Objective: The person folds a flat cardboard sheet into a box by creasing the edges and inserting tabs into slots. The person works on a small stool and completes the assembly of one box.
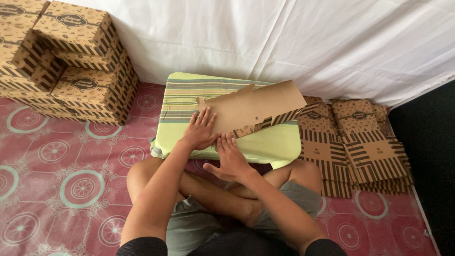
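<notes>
The flat carton blank (pixel 253 106) lies on your striped cushion (pixel 185 95), both hands, left (pixel 200 130) and right (pixel 231 154), pressing it open-palmed. Folded boxes (pixel 71 61) stack left, flat blanks (pixel 355 142) right, on the patterned red floor (pixel 71 180).

A flat, unfolded brown cardboard box blank (pixel 253 110), plain side up, striped print showing at its lower edge; lies on the cushion, tilted toward two o'clock; creased panels visible.

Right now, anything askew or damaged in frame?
Nothing looks damaged. The flat cardboard blank lies at an angle across the striped cushion, its right end overhanging the edge, pressed by the left hand and right hand. The unfolded blanks on the right are loosely fanned; the assembled boxes are stacked unevenly.
</notes>
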